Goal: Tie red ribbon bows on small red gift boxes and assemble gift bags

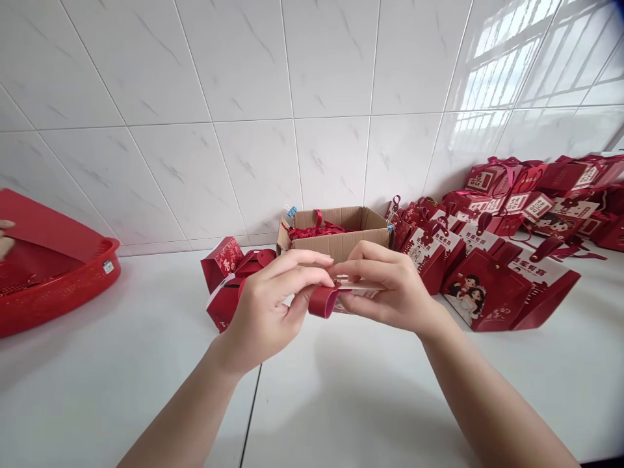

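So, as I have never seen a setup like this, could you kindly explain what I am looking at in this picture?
There is no robot here. The one picture comes from a camera worn on a person's head, looking forward and down at their bare hands. The left hand pinches a looped red strap; the right hand grips a printed piece beside it, mostly hidden by the fingers.

On the white surface, an open cardboard box with red contents stands behind the hands. Many red printed gift boxes are grouped on the right, and a few red boxes stand just left of the cardboard box. At far left is a red basket, with part of another person's hand at the picture's edge.
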Available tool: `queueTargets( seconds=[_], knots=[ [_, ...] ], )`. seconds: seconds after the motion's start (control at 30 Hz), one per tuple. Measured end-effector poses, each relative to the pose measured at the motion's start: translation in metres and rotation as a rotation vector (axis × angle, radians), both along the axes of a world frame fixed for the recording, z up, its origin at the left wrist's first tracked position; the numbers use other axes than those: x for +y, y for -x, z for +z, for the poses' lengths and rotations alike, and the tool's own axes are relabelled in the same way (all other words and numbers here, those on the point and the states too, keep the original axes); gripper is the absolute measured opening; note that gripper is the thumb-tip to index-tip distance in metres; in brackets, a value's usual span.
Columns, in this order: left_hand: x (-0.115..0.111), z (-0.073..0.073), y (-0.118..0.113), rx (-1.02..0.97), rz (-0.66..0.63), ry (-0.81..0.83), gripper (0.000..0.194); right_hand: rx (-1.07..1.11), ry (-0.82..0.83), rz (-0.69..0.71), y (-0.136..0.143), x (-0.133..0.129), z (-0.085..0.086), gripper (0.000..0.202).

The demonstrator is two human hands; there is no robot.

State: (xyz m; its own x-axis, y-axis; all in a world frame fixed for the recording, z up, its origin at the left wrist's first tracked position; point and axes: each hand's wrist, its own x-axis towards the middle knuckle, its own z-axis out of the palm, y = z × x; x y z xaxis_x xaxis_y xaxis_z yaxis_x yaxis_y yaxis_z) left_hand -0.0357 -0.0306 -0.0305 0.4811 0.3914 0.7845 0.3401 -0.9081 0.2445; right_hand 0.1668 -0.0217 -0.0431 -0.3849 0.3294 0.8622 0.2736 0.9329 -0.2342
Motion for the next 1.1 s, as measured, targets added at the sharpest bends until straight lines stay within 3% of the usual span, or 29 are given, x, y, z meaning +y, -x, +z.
queueTargets(
  seconds=[0.13,0.37,0.93,1.03,1.1],
  knots=[
    [0.001,0.0,0.0,-0.008,0.017,0.005,0.028,0.046,-0.064,-0.068,0.0,0.001,0.001,0.021],
    [0.003,-0.001,0.0,-0.008,0.005,-0.032,0.028,0.017,-0.081,-0.06,0.0,0.002,0.001,0.008],
    [0.005,-0.003,-0.006,-0.012,0.123,-0.059,0.032,0.01,-0.178,-0.228,0.015,0.005,-0.011,0.017],
    [0.005,-0.004,-0.008,-0.024,0.149,0.0,0.027,0.059,-0.122,-0.186,0.015,0.007,-0.01,0.012],
    [0.005,-0.004,-0.009,-0.059,0.158,0.095,0.021,0.114,0.007,-0.113,0.014,0.01,-0.009,0.005]
  ],
)
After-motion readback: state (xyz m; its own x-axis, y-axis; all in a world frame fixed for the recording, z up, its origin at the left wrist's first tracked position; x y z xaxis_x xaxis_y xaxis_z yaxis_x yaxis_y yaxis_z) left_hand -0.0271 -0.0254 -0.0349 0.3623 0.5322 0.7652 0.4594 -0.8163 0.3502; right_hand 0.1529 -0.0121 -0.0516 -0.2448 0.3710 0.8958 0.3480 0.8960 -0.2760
